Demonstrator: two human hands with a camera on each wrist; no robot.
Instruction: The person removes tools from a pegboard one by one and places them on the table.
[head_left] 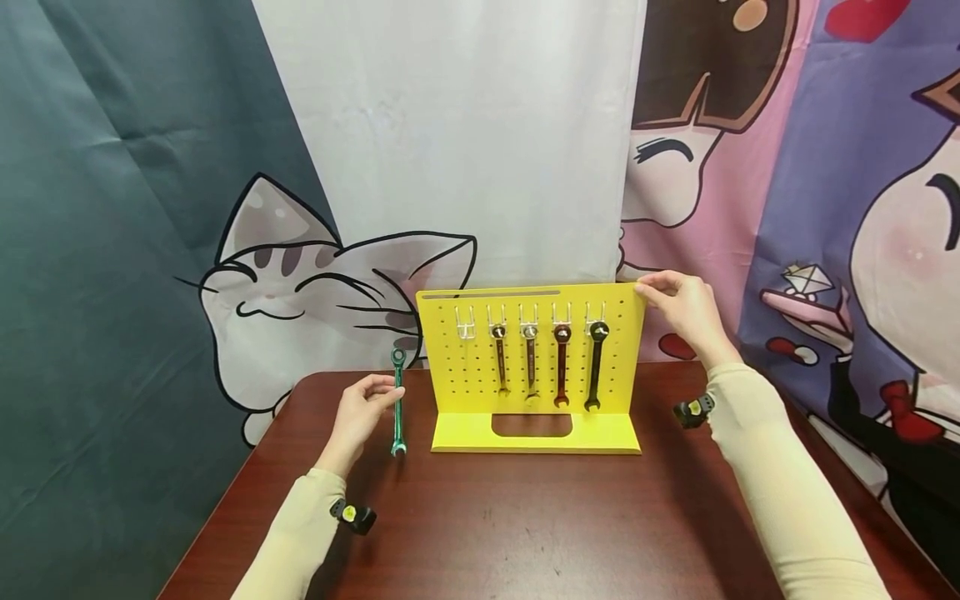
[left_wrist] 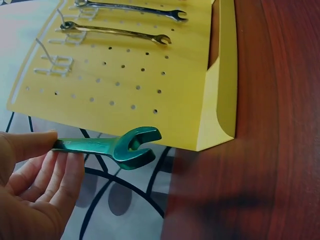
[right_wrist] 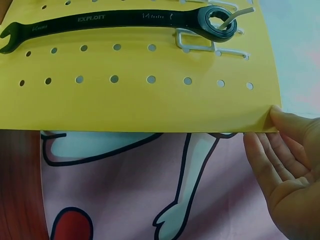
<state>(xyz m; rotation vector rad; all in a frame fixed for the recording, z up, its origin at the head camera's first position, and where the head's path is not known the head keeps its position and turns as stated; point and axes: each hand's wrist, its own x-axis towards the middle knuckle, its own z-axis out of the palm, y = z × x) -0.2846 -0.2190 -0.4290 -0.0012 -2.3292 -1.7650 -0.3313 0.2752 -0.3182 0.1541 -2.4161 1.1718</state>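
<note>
Left of the yellow pegboard stand (head_left: 480,392), my left hand (head_left: 362,412) pinches a green combination wrench (head_left: 398,408) between thumb and fingers. The wrench hangs upright, ring end up and open end down. In the left wrist view its green open jaw (left_wrist: 135,147) points away from the hand, and the ring end is hidden. My right hand (head_left: 688,312) pinches the pegboard's upper right corner, thumb on the front and fingers behind. On the board's hooks hang a black wrench (head_left: 596,367), a dark red wrench (head_left: 562,367) and two more wrenches; the leftmost white hook (head_left: 466,323) bears nothing.
The stand rests on a dark red wooden table (head_left: 510,525), its base having a cut-out slot. Behind the table hangs a cloth backdrop (head_left: 465,125) with cartoon figures. A small black wrist camera (head_left: 352,517) sits on the left sleeve, another (head_left: 693,411) on the right.
</note>
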